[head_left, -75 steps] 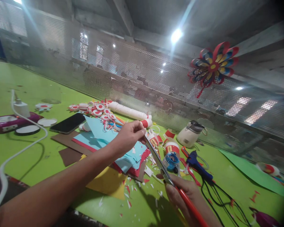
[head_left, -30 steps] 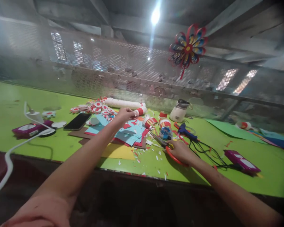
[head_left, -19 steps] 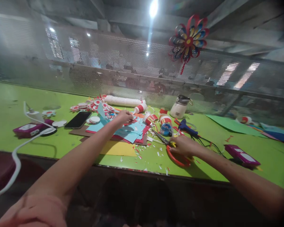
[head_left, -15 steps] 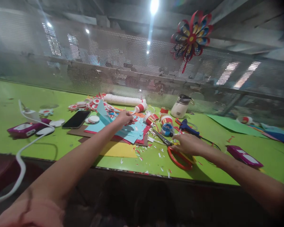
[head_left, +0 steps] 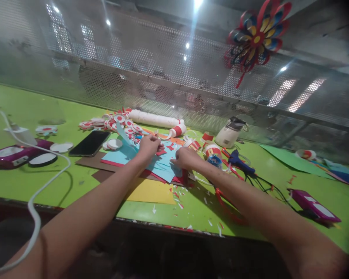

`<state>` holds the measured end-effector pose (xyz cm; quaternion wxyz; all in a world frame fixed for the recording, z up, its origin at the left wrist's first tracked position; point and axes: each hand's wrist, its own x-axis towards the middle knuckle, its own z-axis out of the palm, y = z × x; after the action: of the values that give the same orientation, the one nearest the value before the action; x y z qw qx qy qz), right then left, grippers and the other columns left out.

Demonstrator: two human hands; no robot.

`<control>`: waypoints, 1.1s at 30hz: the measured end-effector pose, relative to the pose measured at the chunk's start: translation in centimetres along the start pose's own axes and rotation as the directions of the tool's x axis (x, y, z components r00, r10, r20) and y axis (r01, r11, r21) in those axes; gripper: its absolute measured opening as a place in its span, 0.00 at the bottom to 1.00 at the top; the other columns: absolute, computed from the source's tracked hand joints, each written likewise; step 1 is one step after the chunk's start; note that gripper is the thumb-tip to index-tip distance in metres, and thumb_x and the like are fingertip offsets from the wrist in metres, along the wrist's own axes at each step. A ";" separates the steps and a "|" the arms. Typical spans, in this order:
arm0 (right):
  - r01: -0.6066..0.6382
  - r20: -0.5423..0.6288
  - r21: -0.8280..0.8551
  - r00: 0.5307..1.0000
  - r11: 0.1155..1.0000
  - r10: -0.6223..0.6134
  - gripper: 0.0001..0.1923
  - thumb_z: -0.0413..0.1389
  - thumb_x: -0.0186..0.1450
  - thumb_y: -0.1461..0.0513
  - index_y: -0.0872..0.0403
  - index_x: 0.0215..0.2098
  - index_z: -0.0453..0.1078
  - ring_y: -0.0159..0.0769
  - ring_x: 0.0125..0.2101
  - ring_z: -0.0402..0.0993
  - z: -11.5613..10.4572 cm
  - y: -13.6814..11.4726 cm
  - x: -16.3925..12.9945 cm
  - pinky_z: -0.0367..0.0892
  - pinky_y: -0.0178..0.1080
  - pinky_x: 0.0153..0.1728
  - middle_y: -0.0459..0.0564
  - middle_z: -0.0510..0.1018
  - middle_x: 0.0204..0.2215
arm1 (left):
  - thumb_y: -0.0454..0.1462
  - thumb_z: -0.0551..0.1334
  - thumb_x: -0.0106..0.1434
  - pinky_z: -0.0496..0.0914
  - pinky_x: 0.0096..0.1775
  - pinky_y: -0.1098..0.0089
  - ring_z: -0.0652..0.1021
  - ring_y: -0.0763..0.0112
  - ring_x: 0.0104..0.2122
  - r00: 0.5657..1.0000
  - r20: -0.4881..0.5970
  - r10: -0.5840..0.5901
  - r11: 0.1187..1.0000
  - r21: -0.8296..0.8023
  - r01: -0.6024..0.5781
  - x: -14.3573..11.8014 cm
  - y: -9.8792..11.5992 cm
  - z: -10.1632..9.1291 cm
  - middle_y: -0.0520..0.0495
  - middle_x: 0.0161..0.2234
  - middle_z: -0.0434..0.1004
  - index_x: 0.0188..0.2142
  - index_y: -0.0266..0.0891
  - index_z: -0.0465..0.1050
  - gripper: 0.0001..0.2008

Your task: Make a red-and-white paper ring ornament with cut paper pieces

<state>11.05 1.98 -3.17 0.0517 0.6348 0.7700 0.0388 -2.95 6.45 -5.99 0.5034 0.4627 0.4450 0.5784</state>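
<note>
My left hand [head_left: 149, 148] is closed in a pinch above the light blue paper sheets [head_left: 167, 170]. A small red and white piece shows at its fingertips, too small to make out. My right hand [head_left: 186, 158] is at the right edge of the same sheets, fingers curled down, and what they hold, if anything, is hidden. Small red paper scraps [head_left: 172, 146] lie between the hands. Beneath my right forearm, the scissors show only their orange-red handles [head_left: 228, 209]. Cut paper cups [head_left: 213, 150] and a blue tape roll [head_left: 214, 161] sit just beyond that forearm.
Left of the sheets lie a black phone [head_left: 90, 142], white discs [head_left: 113, 144] and a purple power strip [head_left: 13, 154]. A white jug [head_left: 229, 132] stands at the back. On the right are a blue glue gun [head_left: 241, 162] with its cord and another purple box [head_left: 314, 206].
My right hand has left the scissors and moved left to the blue sheets. My left hand stays over the paper. The camera view has shifted slightly.
</note>
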 end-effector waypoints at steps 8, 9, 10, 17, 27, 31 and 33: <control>0.005 0.107 -0.063 0.994 0.998 0.002 0.15 0.54 0.64 0.58 0.59 0.45 0.68 0.39 0.40 0.72 0.7 -1.6 2.1 0.69 0.43 0.39 0.55 0.74 0.42 | 0.27 0.59 0.52 0.72 0.25 0.68 0.75 0.71 0.18 0.999 -0.008 -0.034 0.999 -0.039 0.034 0.3 -0.5 0.6 0.52 0.16 0.69 0.24 0.36 0.62 0.07; 0.001 0.112 -0.063 0.994 0.998 0.006 0.15 0.53 0.65 0.58 0.58 0.47 0.67 0.38 0.40 0.72 0.8 -1.6 2.2 0.69 0.44 0.40 0.53 0.73 0.44 | 0.27 0.59 0.52 0.72 0.25 0.68 0.75 0.71 0.18 0.999 -0.008 -0.035 0.999 -0.038 0.035 0.4 -0.6 0.6 0.52 0.16 0.69 0.24 0.36 0.62 0.07; -0.005 0.115 -0.060 0.993 0.998 0.012 0.15 0.53 0.65 0.58 0.58 0.48 0.65 0.38 0.41 0.71 0.9 -1.7 2.2 0.69 0.45 0.40 0.53 0.72 0.45 | 0.27 0.59 0.52 0.72 0.25 0.69 0.75 0.71 0.18 0.999 -0.009 -0.034 0.999 -0.037 0.034 0.5 -0.7 0.5 0.52 0.16 0.69 0.24 0.36 0.62 0.07; -0.091 0.101 0.067 0.991 0.994 0.084 0.16 0.53 0.65 0.59 0.57 0.50 0.65 0.39 0.43 0.70 1.2 -1.7 2.1 0.68 0.47 0.42 0.53 0.70 0.47 | 0.26 0.58 0.52 0.72 0.25 0.70 0.75 0.72 0.18 1.000 -0.005 -0.027 0.999 -0.041 0.026 0.4 -0.5 0.1 0.53 0.16 0.68 0.24 0.36 0.61 0.07; -0.101 0.011 0.710 0.991 0.697 0.133 0.08 0.54 0.60 0.63 0.61 0.27 0.71 0.27 0.19 0.68 1.1 2.8 -0.3 0.66 0.31 0.24 0.45 0.73 0.18 | 0.26 0.58 0.54 0.70 0.22 0.73 0.75 0.72 0.17 0.984 0.154 -0.088 0.994 -0.045 0.096 -1.1 -0.5 0.9 0.53 0.15 0.69 0.26 0.37 0.60 0.08; 0.009 -0.082 0.893 0.986 0.450 0.142 0.10 0.57 0.56 0.59 0.60 0.26 0.71 0.26 0.17 0.65 0.6 3.2 -2.6 0.64 0.32 0.22 0.45 0.72 0.18 | 0.26 0.57 0.56 0.70 0.20 0.72 0.76 0.69 0.16 0.949 0.281 -0.144 0.987 -0.034 0.159 -2.8 0.3 1.8 0.50 0.16 0.71 0.26 0.37 0.59 0.08; 0.050 -0.106 0.937 0.984 0.345 0.144 0.12 0.59 0.53 0.56 0.59 0.25 0.72 0.26 0.17 0.63 0.4 3.3 -3.5 0.62 0.32 0.20 0.44 0.71 0.16 | 0.27 0.57 0.57 0.70 0.20 0.71 0.76 0.69 0.17 0.931 0.332 -0.153 0.984 -0.032 0.173 -3.8 0.9 2.4 0.50 0.17 0.73 0.27 0.36 0.60 0.07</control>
<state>14.96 -0.82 -3.10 -0.3871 0.5660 0.6364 -0.3532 -0.50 2.71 -5.05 0.6303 0.4987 0.3740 0.4627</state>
